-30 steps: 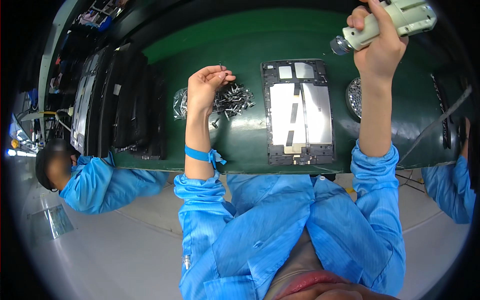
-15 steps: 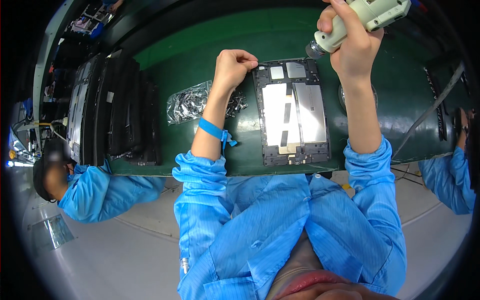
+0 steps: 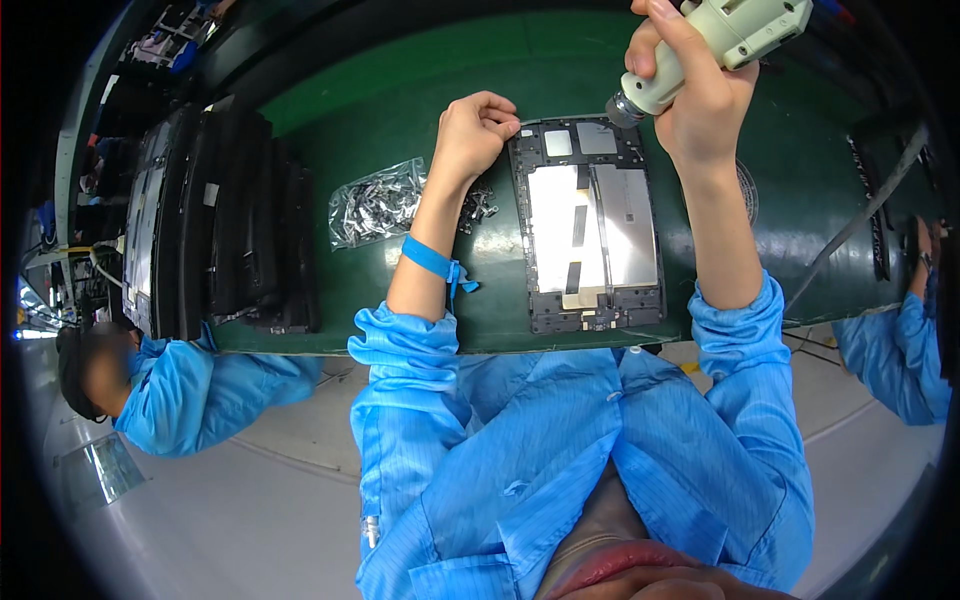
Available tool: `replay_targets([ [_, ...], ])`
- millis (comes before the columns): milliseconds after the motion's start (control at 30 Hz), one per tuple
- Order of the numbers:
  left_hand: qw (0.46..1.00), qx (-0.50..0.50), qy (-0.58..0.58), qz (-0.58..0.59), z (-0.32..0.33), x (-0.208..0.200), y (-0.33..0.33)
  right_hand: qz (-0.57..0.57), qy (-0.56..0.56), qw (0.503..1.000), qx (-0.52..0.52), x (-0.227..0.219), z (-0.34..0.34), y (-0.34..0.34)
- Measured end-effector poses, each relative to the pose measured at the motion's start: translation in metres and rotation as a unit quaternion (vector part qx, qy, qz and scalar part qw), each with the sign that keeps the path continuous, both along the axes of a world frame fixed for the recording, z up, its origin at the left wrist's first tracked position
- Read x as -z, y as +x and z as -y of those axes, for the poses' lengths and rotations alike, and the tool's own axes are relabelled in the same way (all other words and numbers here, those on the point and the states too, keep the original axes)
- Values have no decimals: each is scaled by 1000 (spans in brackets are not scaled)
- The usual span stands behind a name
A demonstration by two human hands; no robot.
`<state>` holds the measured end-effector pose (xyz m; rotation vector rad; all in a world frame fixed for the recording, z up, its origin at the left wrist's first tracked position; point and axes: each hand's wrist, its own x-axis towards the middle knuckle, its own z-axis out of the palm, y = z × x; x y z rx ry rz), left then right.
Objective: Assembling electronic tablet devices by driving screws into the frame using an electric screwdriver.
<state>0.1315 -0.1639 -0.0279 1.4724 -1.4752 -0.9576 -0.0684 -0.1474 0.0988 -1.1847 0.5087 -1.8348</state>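
An opened tablet body (image 3: 549, 300), black with bright metal plates inside, lies on the green bench in front of me. My right hand (image 3: 705, 110) wraps round a pale green electric screwdriver (image 3: 735, 35), held tilted. Its metal nose (image 3: 625, 110) is over the tablet's far right corner; the bit's contact cannot be made out. At the far left corner is my left hand (image 3: 472, 135), thumb and fingers closed together beside the frame. Whatever lies between those fingertips is too small to see. A blue wrist strap (image 3: 428, 258) circles my left wrist.
Left of my forearm lies a clear bag of small metal parts (image 3: 375, 205), with loose ones (image 3: 480, 207) spilled beside it. Black tablet bodies (image 3: 230, 220) stand stacked at the left. A round dish (image 3: 746, 192) is partly behind my right forearm. Co-workers in blue sit at both sides.
The screwdriver has shifted slightly left and nearer over the far right corner. My left fingertips have changed their curl a little at the far left corner. The tablet has hardly moved.
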Motion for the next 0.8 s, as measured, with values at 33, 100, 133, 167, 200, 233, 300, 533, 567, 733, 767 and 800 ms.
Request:
replay_targets([
  [33, 1000, -1, 0, -3, -2, 0, 1, -3, 0, 1000, -1, 2, 1, 2],
  [100, 999, 23, 10, 48, -7, -3, 4, -6, 7, 1000, -24, 8, 3, 8],
  [133, 998, 39, 30, 33, -12, -5, 5, -10, 8, 1000, -25, 12, 3, 11],
  [167, 997, 54, 49, 18, -20, -7, 5, -5, 10, 998, -56, 16, 4, 14],
  [200, 996, 61, 70, -4, -29, -7, 5, 0, 12, 996, -88, 22, 4, 18],
  [233, 994, 73, 84, -10, -35, -6, 3, -4, 15, 996, -85, 34, 14, 24],
  [300, 992, 61, 88, -66, -47, -9, -3, 201, -278, 880, -328, 56, 47, 46],
  [533, 992, 89, 90, -24, -46, -8, 9, -35, 56, 989, -136, 56, -5, 47],
  [567, 990, 102, 88, -35, -45, -6, 10, -27, 53, 989, -136, 58, -5, 47],
  [733, 986, 111, 90, -80, -44, -4, 12, -28, 63, 988, -139, 67, -5, 49],
  [767, 986, 112, 91, -83, -44, -2, 11, -29, 65, 987, -143, 68, -5, 49],
  [800, 985, 108, 86, -99, -43, 0, 11, -30, 65, 986, -149, 68, -5, 50],
])
